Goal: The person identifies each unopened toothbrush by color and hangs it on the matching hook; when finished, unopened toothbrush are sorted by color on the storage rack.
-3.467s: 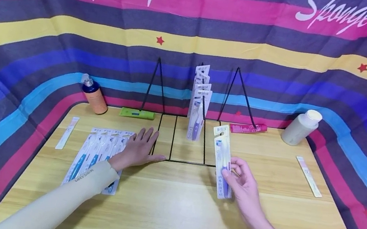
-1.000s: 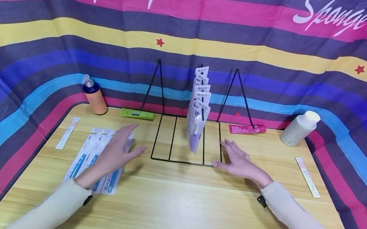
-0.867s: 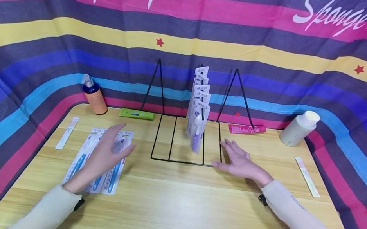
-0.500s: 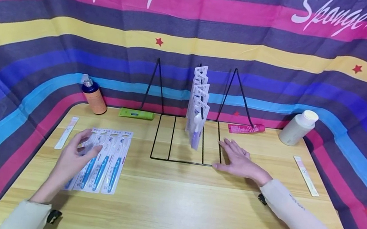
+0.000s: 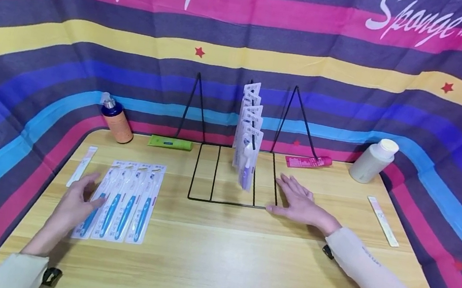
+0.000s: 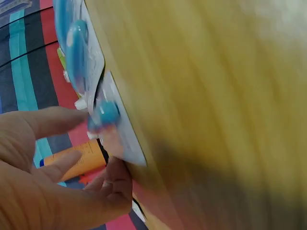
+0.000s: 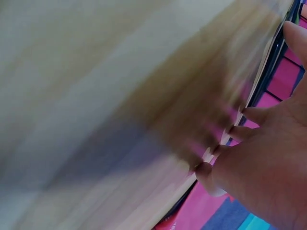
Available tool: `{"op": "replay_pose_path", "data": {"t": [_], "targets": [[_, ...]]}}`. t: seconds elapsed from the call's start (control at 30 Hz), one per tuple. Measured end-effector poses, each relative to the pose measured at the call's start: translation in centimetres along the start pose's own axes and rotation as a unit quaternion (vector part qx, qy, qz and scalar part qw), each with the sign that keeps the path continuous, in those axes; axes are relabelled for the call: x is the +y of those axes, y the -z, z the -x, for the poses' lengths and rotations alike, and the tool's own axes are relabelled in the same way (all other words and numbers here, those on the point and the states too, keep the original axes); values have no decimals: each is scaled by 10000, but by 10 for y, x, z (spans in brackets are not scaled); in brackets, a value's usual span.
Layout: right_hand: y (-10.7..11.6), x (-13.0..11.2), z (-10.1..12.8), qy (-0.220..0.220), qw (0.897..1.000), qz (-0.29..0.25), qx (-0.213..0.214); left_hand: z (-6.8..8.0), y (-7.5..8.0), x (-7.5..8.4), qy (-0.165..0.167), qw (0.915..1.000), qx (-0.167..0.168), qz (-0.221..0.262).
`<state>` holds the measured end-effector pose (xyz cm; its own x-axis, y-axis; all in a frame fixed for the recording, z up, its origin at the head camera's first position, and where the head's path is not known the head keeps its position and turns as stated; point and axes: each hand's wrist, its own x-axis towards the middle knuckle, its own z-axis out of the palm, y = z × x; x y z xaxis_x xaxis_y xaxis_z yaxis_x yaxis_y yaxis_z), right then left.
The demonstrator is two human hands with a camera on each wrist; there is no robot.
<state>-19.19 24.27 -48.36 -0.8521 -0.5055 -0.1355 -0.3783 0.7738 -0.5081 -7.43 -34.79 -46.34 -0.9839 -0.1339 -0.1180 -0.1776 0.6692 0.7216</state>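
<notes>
My left hand (image 5: 71,205) is at the leftmost of several packaged blue toothbrushes (image 5: 124,217) lying in a row at the left. Its thumb lies over that toothbrush pack (image 5: 87,223), with the fingers by the pack's left edge. In the left wrist view, the blue handle (image 6: 106,114) shows between thumb and fingertips. My right hand (image 5: 296,203) rests on the table at the right side of a black wire rack (image 5: 200,199), fingers extended. Packaged purple toothbrushes (image 5: 247,166) hang one behind another on the rack's middle hook.
A green tube (image 5: 170,143) and a pink tube (image 5: 308,162) lie at the back. An orange pump bottle (image 5: 119,126) stands back left, a grey-white bottle (image 5: 369,164) back right. Narrow white packets lie left (image 5: 82,165) and right (image 5: 382,221). A striped cloth surrounds the table.
The purple toothbrush pack my right hand held earlier now hangs at the rack's front. My left hand has moved left from the rack to the leftmost blue pack. My right hand stays beside the rack.
</notes>
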Motion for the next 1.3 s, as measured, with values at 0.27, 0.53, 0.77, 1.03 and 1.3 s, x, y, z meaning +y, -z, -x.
{"op": "replay_pose_path", "data": {"t": [0.27, 0.53, 0.77, 1.03, 1.3], "targets": [[-1, -1, 2, 31, 10000, -20, 54, -2, 6, -2, -186, 9992, -200, -286], [0, -3, 3, -39, 10000, -88, -23, -4, 11, 0, 414, 9979, -429, -257], [1, -3, 3, -44, 10000, -45, -11, 0, 9, -1, 102, 9995, 285, 38], [0, -4, 2, -40, 10000, 19, -19, 6, 17, 24, -539, 9921, 1096, 267], [0, -4, 2, -21, 10000, 16, -38, 14, 5, 67, -1609, 9709, 1539, 883]]}}
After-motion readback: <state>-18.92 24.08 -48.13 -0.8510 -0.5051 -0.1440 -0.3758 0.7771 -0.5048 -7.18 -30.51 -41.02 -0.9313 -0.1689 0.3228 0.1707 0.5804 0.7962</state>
